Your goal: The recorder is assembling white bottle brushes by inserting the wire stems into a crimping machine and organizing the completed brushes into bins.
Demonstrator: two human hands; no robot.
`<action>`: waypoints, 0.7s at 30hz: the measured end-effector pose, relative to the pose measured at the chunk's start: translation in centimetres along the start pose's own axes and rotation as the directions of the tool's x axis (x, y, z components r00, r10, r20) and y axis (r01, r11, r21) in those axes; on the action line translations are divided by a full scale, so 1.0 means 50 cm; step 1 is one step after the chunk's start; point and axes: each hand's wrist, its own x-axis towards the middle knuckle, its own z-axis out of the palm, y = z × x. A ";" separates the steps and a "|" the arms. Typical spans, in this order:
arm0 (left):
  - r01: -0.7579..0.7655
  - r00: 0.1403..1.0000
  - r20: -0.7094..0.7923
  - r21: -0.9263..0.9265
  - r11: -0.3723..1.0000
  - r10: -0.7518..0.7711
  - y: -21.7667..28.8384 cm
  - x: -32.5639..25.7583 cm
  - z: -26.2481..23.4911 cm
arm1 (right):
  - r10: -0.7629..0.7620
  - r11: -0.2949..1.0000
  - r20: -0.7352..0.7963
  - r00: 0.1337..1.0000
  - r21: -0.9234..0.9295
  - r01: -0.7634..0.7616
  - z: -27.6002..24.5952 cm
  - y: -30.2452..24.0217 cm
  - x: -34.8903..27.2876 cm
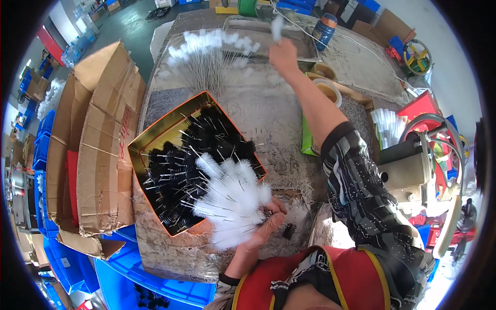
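Note:
My left hand, low in the middle, is closed around a bunch of white-bristled wire brushes. Their thin wire stems poke out toward the left, over the near corner of a gold-lined box. Many black-bristled wire brushes fill that box. Far off over the worktable, my right hand is closed, and a single small white brush sticks up from it. To its left, a spread of white-tipped wire brushes lies with the stems toward me.
An open cardboard carton stands left of the table, with blue bins below. Beyond my right arm are a blue jar, a shallow metal tray and a tape roll. At the right stands a machine with a handwheel.

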 end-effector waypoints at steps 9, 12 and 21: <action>-0.006 1.000 0.002 -0.043 0.999 0.006 -0.001 -0.003 0.004 | 0.458 0.852 0.513 0.726 -0.022 -0.522 0.075 -0.006 -0.150; -0.058 0.998 -0.008 0.000 0.998 0.058 -0.004 -0.002 -0.008 | 0.397 0.917 0.466 0.791 -0.154 -0.369 0.118 -0.028 -0.140; 0.025 1.000 0.008 -0.077 0.997 -0.024 0.006 -0.008 -0.012 | 0.337 0.912 0.350 0.874 -0.351 -0.211 0.117 -0.016 -0.138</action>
